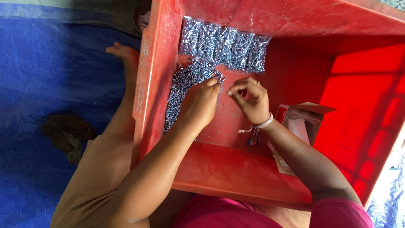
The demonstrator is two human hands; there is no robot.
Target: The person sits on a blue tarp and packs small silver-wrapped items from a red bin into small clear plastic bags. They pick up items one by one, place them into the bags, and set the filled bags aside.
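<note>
Head view: left hand [201, 102] pinches a few screws off the loose screw heap [183, 86] inside the red crate [236, 169]; right hand [252, 99] pinches one screw. Small, steady pinches should prevent spills.

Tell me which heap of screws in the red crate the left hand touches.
The left hand touches the loose heap along the crate's left wall. The other screws, in clear bags, lie farther away.
</note>
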